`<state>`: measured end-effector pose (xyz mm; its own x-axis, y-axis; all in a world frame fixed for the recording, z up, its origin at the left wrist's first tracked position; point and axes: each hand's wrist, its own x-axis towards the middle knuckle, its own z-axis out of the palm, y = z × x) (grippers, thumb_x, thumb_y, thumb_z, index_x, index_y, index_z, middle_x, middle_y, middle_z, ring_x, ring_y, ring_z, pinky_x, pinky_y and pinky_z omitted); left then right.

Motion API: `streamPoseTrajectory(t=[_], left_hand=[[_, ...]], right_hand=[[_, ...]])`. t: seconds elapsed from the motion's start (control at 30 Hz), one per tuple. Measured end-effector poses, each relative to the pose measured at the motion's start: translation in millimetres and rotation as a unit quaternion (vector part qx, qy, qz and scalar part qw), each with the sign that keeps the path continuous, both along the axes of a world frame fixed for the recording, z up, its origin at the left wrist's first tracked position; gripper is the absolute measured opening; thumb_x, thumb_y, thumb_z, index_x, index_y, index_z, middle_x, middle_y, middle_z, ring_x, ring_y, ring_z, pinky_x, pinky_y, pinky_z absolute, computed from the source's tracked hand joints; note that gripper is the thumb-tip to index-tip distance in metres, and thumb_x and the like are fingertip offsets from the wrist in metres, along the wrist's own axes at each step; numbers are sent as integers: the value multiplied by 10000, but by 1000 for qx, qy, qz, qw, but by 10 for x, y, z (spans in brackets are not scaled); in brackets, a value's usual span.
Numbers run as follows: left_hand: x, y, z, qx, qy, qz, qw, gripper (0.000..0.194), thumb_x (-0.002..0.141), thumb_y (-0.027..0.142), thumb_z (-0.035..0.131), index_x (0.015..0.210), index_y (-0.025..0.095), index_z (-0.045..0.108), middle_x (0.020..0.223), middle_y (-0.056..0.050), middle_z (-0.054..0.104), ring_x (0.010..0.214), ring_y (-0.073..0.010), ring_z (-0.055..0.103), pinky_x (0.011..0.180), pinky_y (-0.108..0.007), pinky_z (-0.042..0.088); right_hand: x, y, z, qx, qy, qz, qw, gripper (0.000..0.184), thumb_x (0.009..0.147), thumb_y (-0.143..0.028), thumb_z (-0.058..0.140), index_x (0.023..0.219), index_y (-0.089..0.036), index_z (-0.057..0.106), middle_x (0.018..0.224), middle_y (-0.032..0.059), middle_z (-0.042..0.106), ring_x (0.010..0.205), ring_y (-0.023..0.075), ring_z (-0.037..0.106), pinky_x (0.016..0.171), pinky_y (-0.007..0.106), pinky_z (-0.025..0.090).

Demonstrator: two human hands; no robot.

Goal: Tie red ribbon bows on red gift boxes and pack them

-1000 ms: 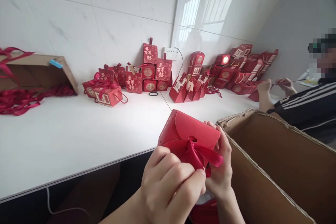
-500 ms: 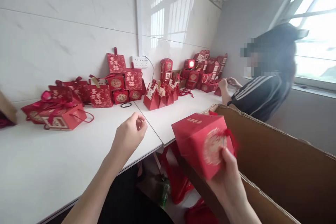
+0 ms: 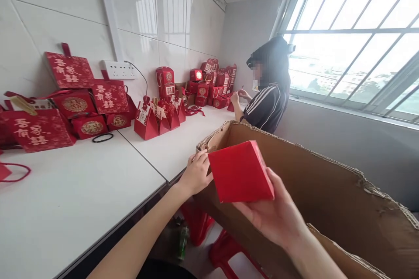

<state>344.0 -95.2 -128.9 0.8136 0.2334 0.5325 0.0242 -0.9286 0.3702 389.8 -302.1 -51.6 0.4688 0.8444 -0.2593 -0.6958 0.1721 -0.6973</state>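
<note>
The right hand (image 3: 278,218) holds a red box (image 3: 240,172), its fingers bent under the base and the thumb against the box's right side. Clockwise from that box: the carton (image 3: 294,144) opens toward three o'clock, the box being over its near side; a red stool (image 3: 225,246) is at six. Close by at nine, the left hand (image 3: 196,173) rests at the carton's corner, fingers bent at the rim; whether they grip I cannot tell. That corner stands between box and surface (image 3: 98,200), whose front edge runs toward eight. Pyramid boxes (image 3: 145,124) stand at ten, stacked boxes (image 3: 202,93) past eleven, a co-worker (image 3: 266,104) near one.
</note>
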Motion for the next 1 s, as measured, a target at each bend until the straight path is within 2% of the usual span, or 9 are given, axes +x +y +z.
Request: streamPoseTrajectory(t=[0.07, 0.1, 0.17, 0.23, 0.3, 0.37, 0.5, 0.83, 1.0], left_hand=[[6, -17, -51, 5, 29, 3, 1000, 262, 843, 295, 496, 1081, 187, 518, 1165, -96, 568, 1245, -282, 393, 974, -477, 354], [-2, -19, -70, 6, 40, 4, 999, 285, 846, 318, 501, 1100, 188, 495, 1186, -95, 555, 1267, -285, 369, 970, -480, 356], [-22, -14, -105, 7, 47, 2, 999, 344, 824, 365, 547, 1109, 192, 465, 1216, -92, 532, 1292, -294, 336, 965, -483, 358], [-32, 1, -142, 13, 41, -3, 999, 389, 801, 395, 584, 1107, 196, 449, 1228, -95, 519, 1302, -303, 322, 973, -495, 349], [-33, 17, -180, 20, 26, -6, 999, 404, 796, 404, 596, 1108, 199, 439, 1229, -99, 514, 1305, -306, 320, 981, -496, 342], [-39, 33, -218, 26, 9, -11, 1000, 427, 786, 406, 614, 1113, 201, 431, 1228, -102, 512, 1306, -308, 321, 985, -490, 342], [-63, 48, -293, 31, -11, -18, 999, 451, 753, 385, 663, 1096, 207, 430, 1210, -97, 522, 1288, -313, 343, 985, -493, 351], [36, 12, -372, 14, -131, 2, 991, 376, 761, 384, 655, 1042, 219, 467, 1040, -66, 548, 1245, -280, 391, 1039, -491, 344], [21, 28, -363, 19, -137, 3, 990, 358, 768, 351, 657, 1047, 231, 467, 1042, -58, 538, 1230, -273, 397, 1047, -504, 338]], right_hand=[[236, -174, 14, -67, -169, -83, 980, 548, 747, -515, 606, 1199, -230, 485, 1184, 86, 598, 1077, 271, 579, 892, 447, 503], [402, -261, 13, -103, -276, -122, 948, 613, 715, -512, 640, 1231, -241, 448, 1200, 93, 579, 1092, 287, 564, 893, 468, 495], [804, -413, -31, -179, -521, -187, 814, 840, 604, -438, 751, 1313, -253, 339, 1243, 109, 524, 1135, 311, 522, 929, 487, 457], [1225, -525, -159, -238, -682, -177, 668, 966, 560, -429, 761, 1357, -223, 255, 1315, 155, 422, 1141, 332, 503, 940, 514, 433], [1579, -591, -378, -282, -737, -114, 604, 902, 600, -427, 711, 1340, -187, 252, 1334, 192, 366, 1062, 316, 556, 896, 501, 462], [1813, -616, -663, -337, -725, -73, 597, 856, 609, -436, 682, 1299, -159, 257, 1283, 208, 402, 1014, 311, 579, 874, 496, 470], [1960, -592, -1245, -410, -664, -33, 625, 839, 599, -425, 658, 1265, -129, 243, 1233, 207, 448, 1068, 321, 550, 914, 478, 446], [1895, -777, -2296, -424, -615, 11, 664, 862, 598, -410, 669, 1292, -162, 222, 1322, 192, 366, 1279, 327, 379, 1066, 471, 298], [1730, -1004, -2762, -470, -529, 41, 705, 875, 574, -349, 659, 1283, -163, 180, 1267, 188, 421, 1200, 306, 471, 1024, 452, 348]])
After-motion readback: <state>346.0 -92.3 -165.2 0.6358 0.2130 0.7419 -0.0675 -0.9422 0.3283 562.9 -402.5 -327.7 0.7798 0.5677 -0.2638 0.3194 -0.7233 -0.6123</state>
